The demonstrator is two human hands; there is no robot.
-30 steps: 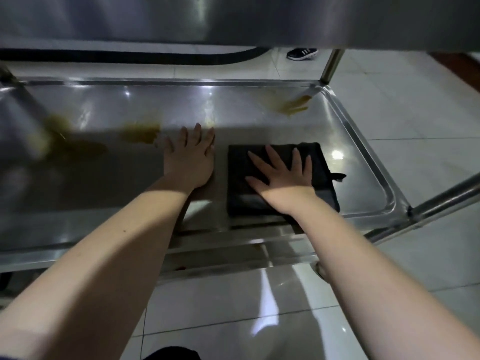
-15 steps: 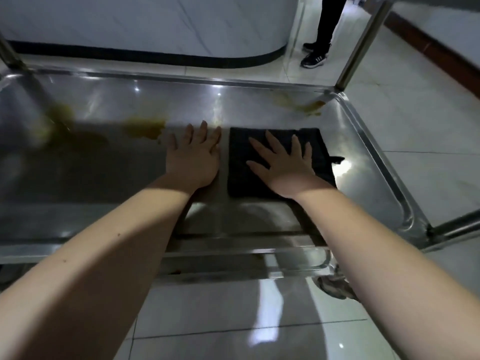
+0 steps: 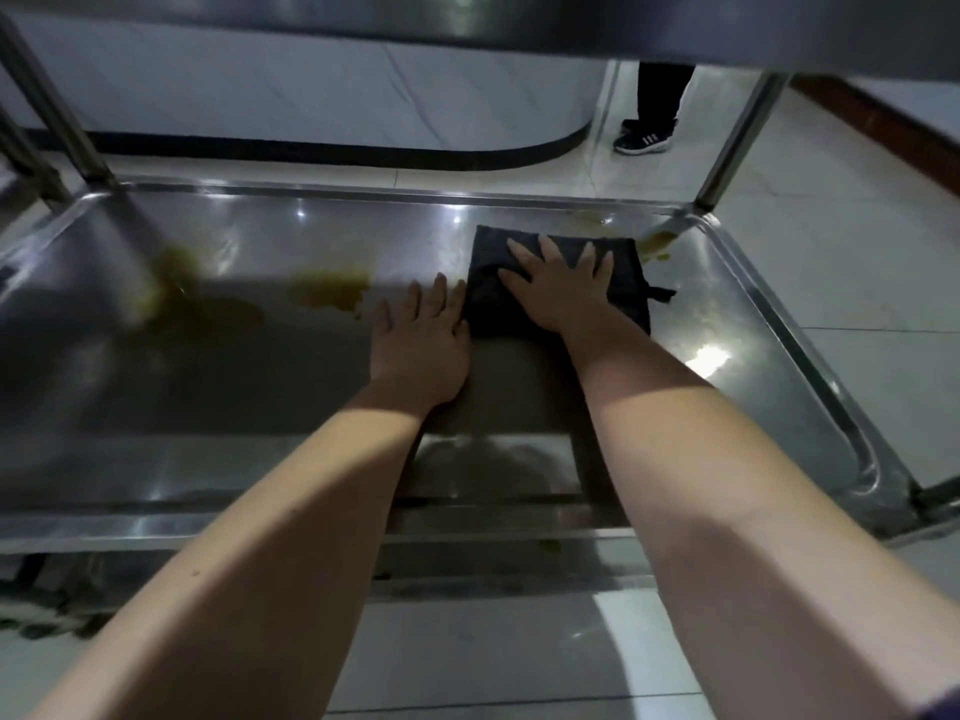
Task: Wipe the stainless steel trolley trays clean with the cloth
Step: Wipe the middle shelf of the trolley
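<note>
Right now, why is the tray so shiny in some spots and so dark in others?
In the head view, lights bounce off the steel tray as white glare spots, brightest near its right side; a dark shadow lies across its middle; the yellow stains on the left look blurry; the dark cloth under the right hand shows little detail.

1. The right hand [image 3: 558, 288] lies flat with its fingers spread on a folded dark cloth [image 3: 488, 304], in the far right part of the stainless steel trolley tray [image 3: 753, 397].
2. The left hand [image 3: 421, 345] lies flat on the bare steel just beside the cloth's left edge.
3. A yellow-brown smear [image 3: 330, 293] sits near the left hand's fingertips, a larger smear [image 3: 197, 309] lies further left, and a corner smear [image 3: 657, 244] lies just beyond the cloth.
4. An upper tray [image 3: 519, 23] overhangs the scene.
5. Beyond the trolley, a black sneaker [image 3: 644, 140] stands on pale floor tiles [image 3: 857, 262].
</note>
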